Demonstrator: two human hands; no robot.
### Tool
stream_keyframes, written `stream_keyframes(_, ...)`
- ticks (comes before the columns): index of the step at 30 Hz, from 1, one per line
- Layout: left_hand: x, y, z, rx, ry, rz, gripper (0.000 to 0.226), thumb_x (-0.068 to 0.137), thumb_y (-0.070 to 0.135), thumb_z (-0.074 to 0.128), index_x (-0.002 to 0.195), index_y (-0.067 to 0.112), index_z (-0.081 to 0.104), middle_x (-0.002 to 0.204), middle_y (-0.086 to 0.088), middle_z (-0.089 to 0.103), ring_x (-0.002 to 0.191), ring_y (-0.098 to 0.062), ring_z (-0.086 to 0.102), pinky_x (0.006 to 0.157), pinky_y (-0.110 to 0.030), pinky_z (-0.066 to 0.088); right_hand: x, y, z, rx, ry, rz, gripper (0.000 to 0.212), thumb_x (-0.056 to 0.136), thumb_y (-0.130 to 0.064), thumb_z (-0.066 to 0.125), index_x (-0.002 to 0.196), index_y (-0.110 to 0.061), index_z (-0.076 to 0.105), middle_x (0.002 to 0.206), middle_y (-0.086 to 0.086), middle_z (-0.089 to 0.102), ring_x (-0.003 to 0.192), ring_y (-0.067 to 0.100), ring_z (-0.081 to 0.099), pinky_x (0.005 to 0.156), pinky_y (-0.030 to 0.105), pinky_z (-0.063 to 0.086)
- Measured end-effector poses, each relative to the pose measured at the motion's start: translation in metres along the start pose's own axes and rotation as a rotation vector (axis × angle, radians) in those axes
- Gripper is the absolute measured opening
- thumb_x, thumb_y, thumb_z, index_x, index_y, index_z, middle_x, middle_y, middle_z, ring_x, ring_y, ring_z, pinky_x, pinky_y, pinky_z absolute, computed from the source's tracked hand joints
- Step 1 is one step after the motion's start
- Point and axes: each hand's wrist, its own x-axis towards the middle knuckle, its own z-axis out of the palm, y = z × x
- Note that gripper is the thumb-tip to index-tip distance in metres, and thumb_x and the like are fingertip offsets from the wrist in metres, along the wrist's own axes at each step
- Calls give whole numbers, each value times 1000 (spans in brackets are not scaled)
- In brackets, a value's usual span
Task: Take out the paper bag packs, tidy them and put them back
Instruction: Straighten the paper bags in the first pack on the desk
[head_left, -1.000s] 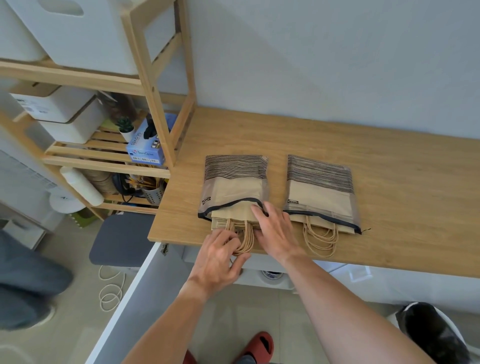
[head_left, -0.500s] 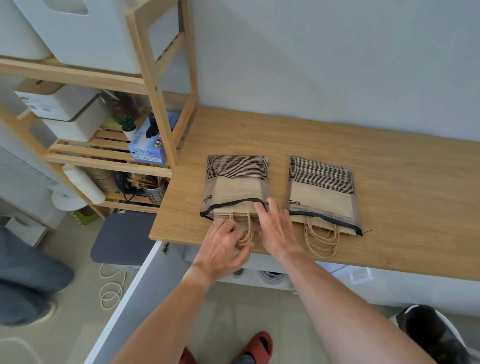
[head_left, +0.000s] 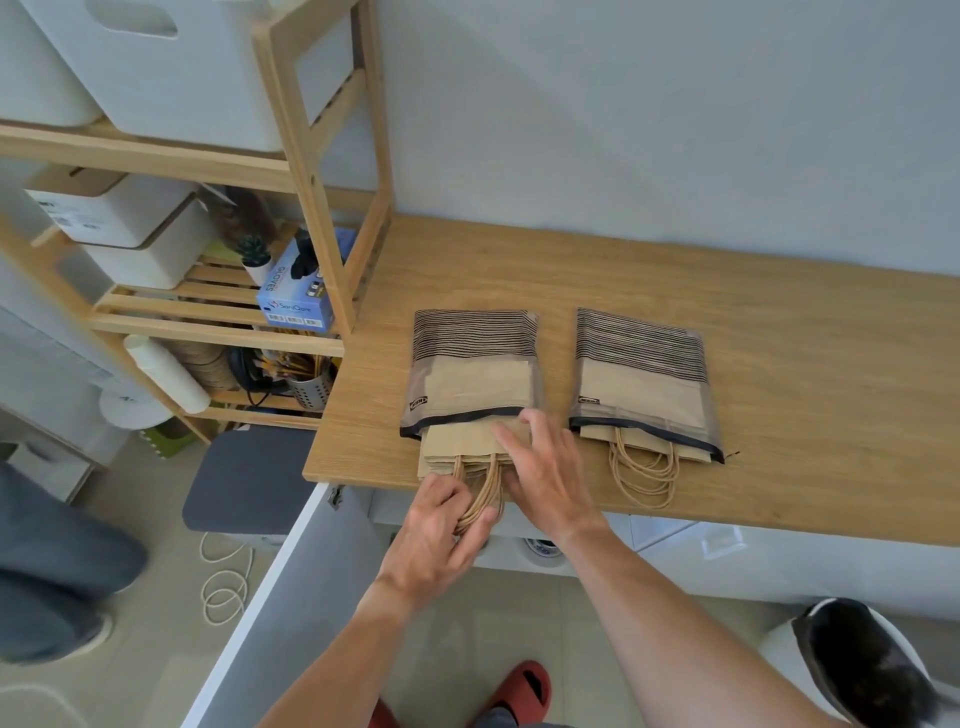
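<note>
Two packs of brown paper bags lie side by side on the wooden counter (head_left: 675, 270), each in a clear sleeve with black stripes. From the left pack (head_left: 470, 374) the paper bags (head_left: 457, 447) stick out past the sleeve's mouth toward the counter's front edge. My left hand (head_left: 441, 530) grips their twisted paper handles at that edge. My right hand (head_left: 545, 467) lies flat, fingers spread, on the bags at the sleeve's mouth. The right pack (head_left: 641, 379) rests untouched, its handles poking out.
A wooden shelf rack (head_left: 322, 171) stands left of the counter with white boxes (head_left: 130, 228), a blue glove box (head_left: 298, 299) and a metal cup (head_left: 309, 389). A white panel (head_left: 260, 597) hangs below the counter. Another person's leg (head_left: 52, 571) is at far left. A white bin (head_left: 872, 670) sits bottom right.
My left hand has pulled back toward me with the handles, drawing the paper bags farther out of the left sleeve. My right hand has stayed on the bags at the sleeve's mouth.
</note>
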Motion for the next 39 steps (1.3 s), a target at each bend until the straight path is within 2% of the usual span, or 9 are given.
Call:
stream_keyframes(6,-9,-4,-6,-21,-3,83,45,99,35,51,72,1,63,83,-5,56,77,-17,50,71,-30,49,8,-10,-7,-174,-10,-219,28,88,-14,50,114,-10,61,119,9,57,114,32,50,98,44,38)
stream_keyframes(12,4,2,-31,-181,61,131,34,87,34,61,75,2,59,110,-13,58,102,-17,59,83,-27,48,6,-23,-4,-124,-50,-233,36,89,-12,52,125,-16,52,121,1,60,108,25,55,90,39,44)
stream_keyframes(17,24,2,-53,-136,365,-265,36,91,33,39,109,10,61,138,-11,50,129,-22,41,106,-31,29,-2,-29,-9,5,18,-174,47,83,-13,47,128,-11,59,125,4,65,115,27,59,91,45,50)
stream_keyframes(21,30,-23,-56,43,142,-458,38,101,33,28,125,21,54,142,-3,49,132,-17,40,106,-32,27,-9,-32,-6,43,64,-140,54,80,1,65,133,-10,58,132,8,61,126,30,53,102,53,46)
stream_keyframes(25,43,-33,-49,-172,68,-758,26,104,26,32,95,19,56,85,7,60,84,-21,58,77,-36,40,-24,-28,2,86,104,-121,67,78,2,79,138,-13,55,140,9,58,133,29,51,106,55,45)
stream_keyframes(29,57,-51,-22,-507,-201,-1264,42,101,34,33,99,5,64,97,-17,72,84,-31,65,78,-46,57,-43,-10,-1,121,146,-162,70,81,-5,80,143,-15,51,145,7,54,138,26,46,109,52,42)
stream_keyframes(33,64,-35,9,-789,-364,-1323,41,100,40,40,110,11,67,101,-13,74,92,-30,69,67,-36,58,-56,9,-7,129,179,-166,63,87,-7,75,145,-16,50,146,5,53,140,25,43,111,51,40)
stream_keyframes(36,72,-21,31,-1047,-252,-1304,43,94,32,56,126,4,58,119,-20,67,96,-34,68,63,-36,58,-56,20,-6,138,163,-157,58,92,-12,71,145,-16,49,147,5,52,142,25,40,111,52,40)
stream_keyframes(39,84,-13,42,-1231,-104,-1294,82,72,36,76,142,13,40,130,-20,59,104,-36,65,64,-40,57,-46,29,-6,141,174,-149,56,92,-11,69,144,-14,51,146,7,52,141,27,42,108,53,42)
